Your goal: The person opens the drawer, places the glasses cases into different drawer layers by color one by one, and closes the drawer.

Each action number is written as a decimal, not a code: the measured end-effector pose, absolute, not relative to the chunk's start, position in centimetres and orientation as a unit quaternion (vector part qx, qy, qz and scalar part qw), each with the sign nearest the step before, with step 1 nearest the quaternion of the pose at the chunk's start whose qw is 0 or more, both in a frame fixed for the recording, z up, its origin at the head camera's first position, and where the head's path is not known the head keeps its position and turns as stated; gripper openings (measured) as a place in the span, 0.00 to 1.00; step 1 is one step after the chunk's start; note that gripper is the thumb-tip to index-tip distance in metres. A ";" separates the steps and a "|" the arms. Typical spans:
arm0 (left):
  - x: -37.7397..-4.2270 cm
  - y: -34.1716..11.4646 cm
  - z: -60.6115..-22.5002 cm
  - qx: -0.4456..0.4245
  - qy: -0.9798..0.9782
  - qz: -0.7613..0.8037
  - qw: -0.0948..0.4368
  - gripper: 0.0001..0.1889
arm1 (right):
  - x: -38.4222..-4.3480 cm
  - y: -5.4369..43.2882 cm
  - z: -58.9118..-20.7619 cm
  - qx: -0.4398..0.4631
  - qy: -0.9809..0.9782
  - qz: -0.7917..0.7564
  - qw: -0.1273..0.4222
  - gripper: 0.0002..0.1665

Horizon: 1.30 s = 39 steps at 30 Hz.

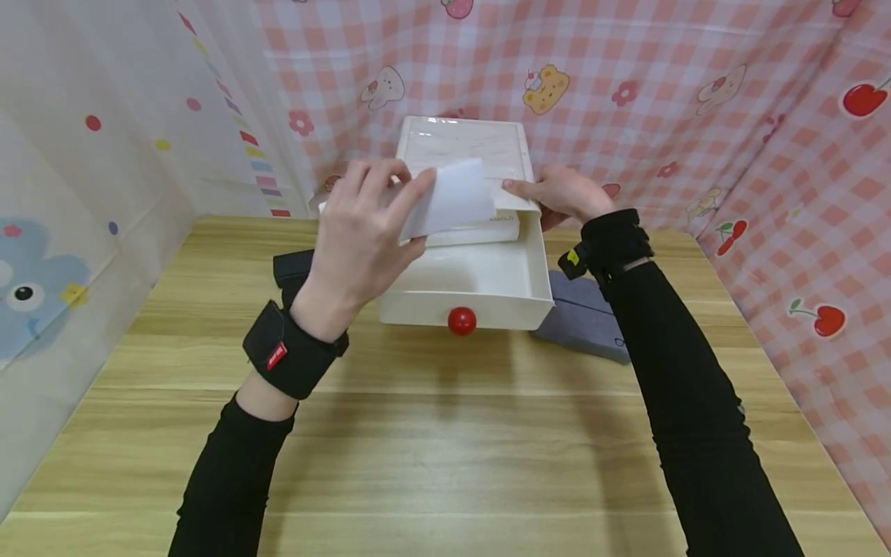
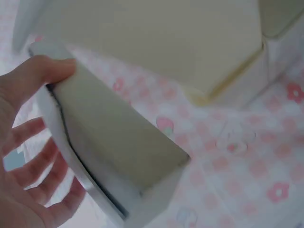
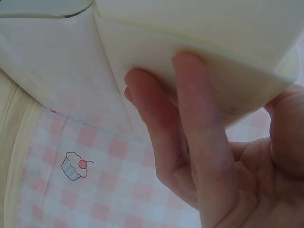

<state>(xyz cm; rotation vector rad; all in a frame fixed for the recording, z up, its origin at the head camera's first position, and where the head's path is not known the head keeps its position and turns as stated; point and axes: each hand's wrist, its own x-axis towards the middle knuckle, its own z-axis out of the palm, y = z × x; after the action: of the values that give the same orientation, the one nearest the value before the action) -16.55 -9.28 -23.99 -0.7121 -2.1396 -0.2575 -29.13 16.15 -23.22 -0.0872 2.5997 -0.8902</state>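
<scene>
A white drawer box (image 1: 462, 143) stands at the back of the table, its drawer (image 1: 480, 309) pulled out toward me and bearing a red round knob (image 1: 462, 320). My left hand (image 1: 365, 228) grips a slim white box (image 1: 455, 197) above the drawer, tilted. In the left wrist view a dark gap runs along the slim box (image 2: 111, 126), with the thumb on its upper face. Small lettering shows on a white box-like edge (image 1: 480, 230) behind the drawer's bare floor. My right hand (image 1: 567, 193) holds the drawer box's right side, thumb on top, fingers (image 3: 194, 85) against the wall.
A grey glasses case (image 1: 581, 317) lies on the wooden table (image 1: 445, 464), right of the drawer and partly behind the right wrist. A pink checked cloth (image 1: 626, 93) hangs behind and to the right. A white patterned curtain (image 1: 83, 170) hangs on the left.
</scene>
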 end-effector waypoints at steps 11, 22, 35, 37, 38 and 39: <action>-17.3 -6.8 -24.9 -0.354 -0.846 -0.131 0.377 0.27 | -29.1 16.3 -23.2 -0.038 0.933 -0.311 0.178 0.33; -18.6 -6.1 -26.2 -0.367 -0.876 -0.184 0.252 0.28 | -29.1 16.3 -23.2 -0.032 0.927 -0.319 0.193 0.42; -19.2 -5.7 -26.2 -0.338 -0.918 -0.181 0.099 0.28 | -29.2 16.4 -23.4 -0.037 0.929 -0.315 0.190 0.44; -19.2 -5.7 -26.2 -0.335 -0.921 -0.183 0.082 0.27 | -29.2 16.4 -23.4 -0.037 0.929 -0.315 0.189 0.44; -19.2 -5.7 -26.2 -0.334 -0.922 -0.183 0.075 0.27 | -29.2 16.4 -23.4 -0.037 0.930 -0.315 0.188 0.44; -19.2 -5.7 -26.1 -0.332 -0.923 -0.183 0.067 0.27 | -29.2 16.4 -23.4 -0.037 0.930 -0.315 0.188 0.44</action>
<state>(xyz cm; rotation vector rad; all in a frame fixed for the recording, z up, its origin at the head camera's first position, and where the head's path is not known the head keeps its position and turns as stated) -19.19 -5.67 -26.14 -1.0017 -2.7812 -0.5520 -29.16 16.36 -23.42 -0.1034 2.6160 -0.8850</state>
